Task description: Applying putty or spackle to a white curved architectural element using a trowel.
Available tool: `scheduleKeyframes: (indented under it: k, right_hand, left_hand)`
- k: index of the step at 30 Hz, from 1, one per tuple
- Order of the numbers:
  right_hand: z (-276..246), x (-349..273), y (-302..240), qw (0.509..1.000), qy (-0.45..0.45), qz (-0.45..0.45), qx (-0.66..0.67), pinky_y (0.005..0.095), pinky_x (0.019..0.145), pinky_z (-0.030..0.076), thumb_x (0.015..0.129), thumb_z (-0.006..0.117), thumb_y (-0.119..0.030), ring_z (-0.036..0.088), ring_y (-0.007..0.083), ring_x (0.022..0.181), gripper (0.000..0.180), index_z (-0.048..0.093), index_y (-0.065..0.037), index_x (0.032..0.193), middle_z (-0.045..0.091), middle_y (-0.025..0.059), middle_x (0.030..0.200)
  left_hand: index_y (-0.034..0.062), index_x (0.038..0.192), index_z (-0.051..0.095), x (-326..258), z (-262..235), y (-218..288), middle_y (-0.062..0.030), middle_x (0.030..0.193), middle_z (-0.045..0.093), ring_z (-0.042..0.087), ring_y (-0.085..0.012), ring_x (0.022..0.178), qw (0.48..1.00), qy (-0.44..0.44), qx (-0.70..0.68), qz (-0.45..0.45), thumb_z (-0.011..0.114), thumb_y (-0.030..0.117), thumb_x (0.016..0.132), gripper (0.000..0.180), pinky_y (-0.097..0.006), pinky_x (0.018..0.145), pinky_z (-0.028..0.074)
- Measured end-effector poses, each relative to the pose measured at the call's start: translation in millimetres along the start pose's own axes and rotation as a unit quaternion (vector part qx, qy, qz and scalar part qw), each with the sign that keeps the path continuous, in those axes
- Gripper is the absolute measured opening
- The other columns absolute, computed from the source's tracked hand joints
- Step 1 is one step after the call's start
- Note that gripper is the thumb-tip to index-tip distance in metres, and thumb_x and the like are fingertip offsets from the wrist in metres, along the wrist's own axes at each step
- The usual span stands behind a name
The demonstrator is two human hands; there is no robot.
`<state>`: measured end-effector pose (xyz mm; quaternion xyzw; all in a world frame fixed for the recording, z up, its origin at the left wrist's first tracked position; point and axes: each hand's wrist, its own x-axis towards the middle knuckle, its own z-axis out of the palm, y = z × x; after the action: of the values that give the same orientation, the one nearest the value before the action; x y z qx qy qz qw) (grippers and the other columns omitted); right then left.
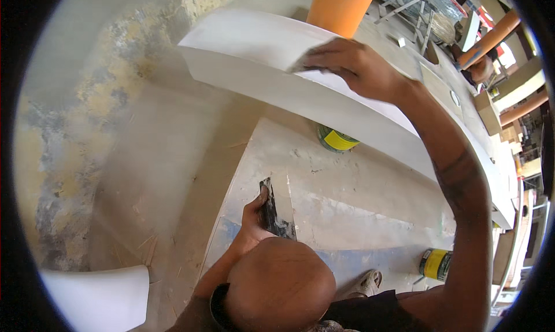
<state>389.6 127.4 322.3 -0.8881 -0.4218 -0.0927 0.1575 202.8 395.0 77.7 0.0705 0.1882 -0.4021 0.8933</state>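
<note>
A long, curved white panel runs from the upper left toward the right, its pale side wall facing me. Over its top face, my right hand is closed, fingers pinched on a thin grey flat piece that is smeared by motion; its kind is unclear. Lower down, in front of my bent knee, my left hand grips a wide putty knife with a dark back spotted with white filler. Its pale blade blends with the floor sheet, and some of my fingers are hidden.
A tin with a yellow label stands under the panel; a similar tin is by my right arm. An orange cylinder rises behind the panel. At lower left lies a white piece. Another person is at far right.
</note>
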Motion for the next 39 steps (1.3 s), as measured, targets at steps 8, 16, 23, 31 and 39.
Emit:
scheduleKeyframes:
  k: [8,16,23,31,39]
  right_hand:
    - [17,15,22,0.995,-0.073,0.004,-0.064,0.0422,0.107,0.046,0.086,0.064,0.008,0.059,0.0295,0.120,0.044,0.071,-0.013,0.124,0.066,0.0090,0.128]
    - [-31,-57,-26,0.961,-0.138,0.147,-0.189,0.0455,0.111,0.041,0.083,0.067,0.006,0.059,0.0261,0.121,0.042,0.072,-0.015,0.118,0.067,0.0059,0.124]
    - [41,-100,-118,0.978,0.093,0.109,-0.154,0.0489,0.105,0.044,0.081,0.063,-0.002,0.059,0.0281,0.126,0.048,0.070,-0.020,0.125,0.063,0.0097,0.136]
    - [171,-103,-151,0.954,0.154,0.233,-0.107,0.0511,0.108,0.040,0.079,0.057,0.003,0.050,0.0305,0.136,0.063,0.061,-0.023,0.136,0.055,0.0071,0.147]
    - [209,-63,-148,0.814,0.372,0.407,-0.182,0.0528,0.113,0.031,0.091,0.046,0.008,0.044,0.0431,0.137,0.054,0.046,0.004,0.145,0.047,0.0267,0.149]
  left_hand:
    - [0.0100,0.128,0.064,3,11,18,-0.0110,0.121,0.070,0.067,-0.0320,0.107,0.995,0.057,0.032,-0.078,0.060,0.041,0.098,0.043,-0.054,0.097,0.051]
    - [0.0061,0.128,0.062,34,28,21,-0.0135,0.117,0.070,0.069,-0.0290,0.105,0.995,0.021,0.029,-0.097,0.056,0.040,0.101,0.043,-0.049,0.094,0.054]
    - [0.0045,0.136,0.054,54,55,35,-0.0132,0.121,0.069,0.069,-0.0273,0.107,0.990,-0.136,-0.004,-0.040,0.054,0.032,0.103,0.043,-0.045,0.095,0.055]
    - [0.0055,0.128,0.059,7,80,61,-0.0108,0.112,0.069,0.069,-0.0217,0.092,0.992,-0.003,0.102,0.077,0.057,0.035,0.101,0.040,-0.038,0.077,0.056]
    - [0.0085,0.110,0.068,-22,88,73,-0.0079,0.078,0.071,0.067,-0.0190,0.058,0.976,0.068,0.035,0.206,0.055,0.036,0.101,0.032,-0.033,0.047,0.052]
